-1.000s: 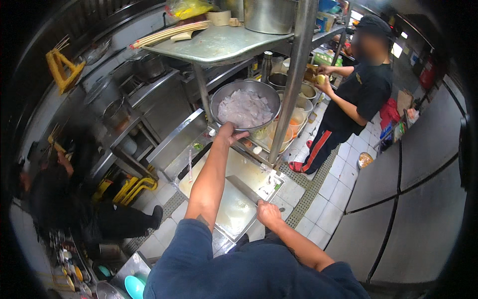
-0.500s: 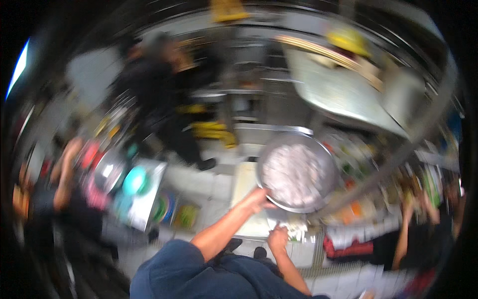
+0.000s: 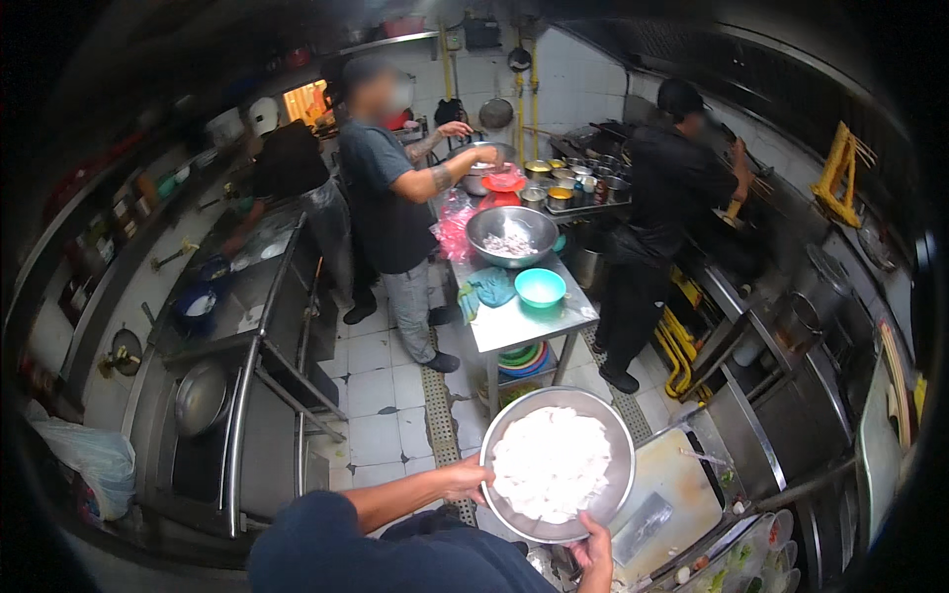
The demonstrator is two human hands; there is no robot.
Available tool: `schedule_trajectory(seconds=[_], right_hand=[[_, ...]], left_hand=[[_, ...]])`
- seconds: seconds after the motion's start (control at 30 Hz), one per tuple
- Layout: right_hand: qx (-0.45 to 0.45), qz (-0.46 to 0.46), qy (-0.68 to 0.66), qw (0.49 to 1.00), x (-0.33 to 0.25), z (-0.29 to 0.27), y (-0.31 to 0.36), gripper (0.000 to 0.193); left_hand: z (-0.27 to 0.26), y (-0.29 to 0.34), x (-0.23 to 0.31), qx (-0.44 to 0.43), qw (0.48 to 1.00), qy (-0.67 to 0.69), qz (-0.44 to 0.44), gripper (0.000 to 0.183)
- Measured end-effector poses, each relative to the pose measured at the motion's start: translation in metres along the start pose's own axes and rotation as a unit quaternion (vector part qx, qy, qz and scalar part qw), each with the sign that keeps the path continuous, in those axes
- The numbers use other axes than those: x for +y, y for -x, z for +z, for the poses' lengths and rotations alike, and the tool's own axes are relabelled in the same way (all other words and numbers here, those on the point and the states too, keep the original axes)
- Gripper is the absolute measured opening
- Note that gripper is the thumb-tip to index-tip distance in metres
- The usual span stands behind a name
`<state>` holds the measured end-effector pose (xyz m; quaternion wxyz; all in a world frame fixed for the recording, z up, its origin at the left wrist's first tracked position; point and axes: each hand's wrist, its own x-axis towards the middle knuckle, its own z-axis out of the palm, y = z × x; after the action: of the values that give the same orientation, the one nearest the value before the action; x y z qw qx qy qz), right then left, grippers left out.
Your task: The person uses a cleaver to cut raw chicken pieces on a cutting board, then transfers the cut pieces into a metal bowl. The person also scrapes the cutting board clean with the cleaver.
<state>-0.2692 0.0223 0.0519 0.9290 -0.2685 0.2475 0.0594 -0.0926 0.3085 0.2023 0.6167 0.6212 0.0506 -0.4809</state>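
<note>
A wide metal bowl (image 3: 623,457) heaped with pale white pieces (image 3: 549,460) is in front of me, off the work surface. My left hand (image 3: 465,479) is closed on its left rim, thumb toward the inside. At the near right rim, my right hand (image 3: 593,546) also grips the bowl; its fingers under the bowl are partly hidden. What the white pieces are, I cannot tell. Just right of the bowl lies a pale cutting board (image 3: 687,484) with a flat, cleaver-like grey blade (image 3: 645,524) on it.
Ahead stands a metal table (image 3: 534,328) with a turquoise bowl (image 3: 541,287) and another metal bowl (image 3: 494,247). A person in grey (image 3: 390,188) works beside it; a person in black (image 3: 652,208) faces the stove. A metal sink counter (image 3: 247,395) is at left, vegetable containers (image 3: 751,558) at lower right.
My view has swung left from the board toward the metal table. The bowl has come along, held by my left hand, and my right hand has taken hold of its rim.
</note>
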Motion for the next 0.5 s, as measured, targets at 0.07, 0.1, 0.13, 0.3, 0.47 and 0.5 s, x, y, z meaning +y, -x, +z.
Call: schedule_trajectory(seconds=[0.07,0.1,0.13,0.3,0.47,0.5], right_hand=[[-0.007,0.066,0.101,0.993,0.011,0.038,-0.026,0.059],[0.011,0.071,0.120,0.990,0.018,0.052,-0.036,0.055],[0.020,0.081,0.161,0.983,0.025,0.066,-0.046,0.055],[0.035,0.145,0.274,0.950,0.083,0.190,-0.078,0.038],[-0.022,0.133,0.265,0.955,0.163,0.255,-0.133,0.025],[-0.033,0.158,0.336,0.928,0.171,0.275,-0.140,0.026]], left_hand=[[-0.043,0.012,-0.033,0.043,0.999,0.033,0.002,0.062],[-0.071,0.008,-0.055,0.046,0.997,0.055,0.008,0.063],[-0.090,0.012,-0.063,0.048,0.996,0.079,0.015,0.063],[-0.171,0.096,-0.085,0.158,0.973,0.145,0.084,0.062],[-0.268,0.137,-0.106,0.235,0.949,0.169,0.123,0.062],[-0.284,0.144,-0.111,0.248,0.941,0.184,0.138,0.062]])
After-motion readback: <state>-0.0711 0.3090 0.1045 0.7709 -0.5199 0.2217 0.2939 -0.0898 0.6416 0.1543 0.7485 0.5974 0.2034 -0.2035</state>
